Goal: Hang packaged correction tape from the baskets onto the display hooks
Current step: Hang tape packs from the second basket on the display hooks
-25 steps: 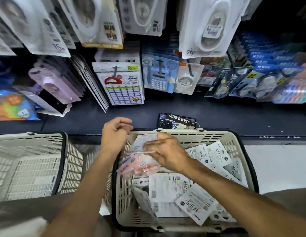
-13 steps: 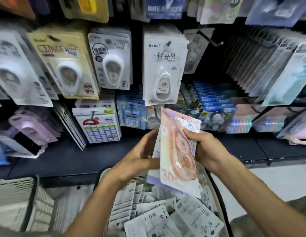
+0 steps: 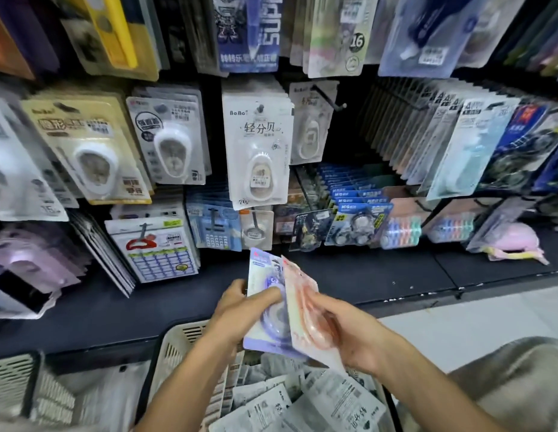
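Observation:
Above a beige basket (image 3: 178,338) full of white correction tape packs (image 3: 327,403) I hold two carded packs. My left hand (image 3: 237,313) grips a purple correction tape pack (image 3: 265,275), thumb across its front. My right hand (image 3: 349,335) holds a pink correction tape pack (image 3: 299,291) from the right side, overlapping the purple one. Ahead on the display hang white correction tape packs (image 3: 259,151) on hooks, and one bare display hook (image 3: 329,99) sticks out beside them.
A second beige basket (image 3: 16,378) stands at the lower left. Dark shelf ledge (image 3: 380,275) runs below the hanging goods. Rows of other stationery cards fill the wall: a yellow pack (image 3: 90,145) at left, blue packs (image 3: 358,213) and colourful tape rolls (image 3: 402,229) at right.
Both hands lifted packs out of the basket and raised them before the display. The packs have fanned apart into purple and pink. The view tilted up to the hooks.

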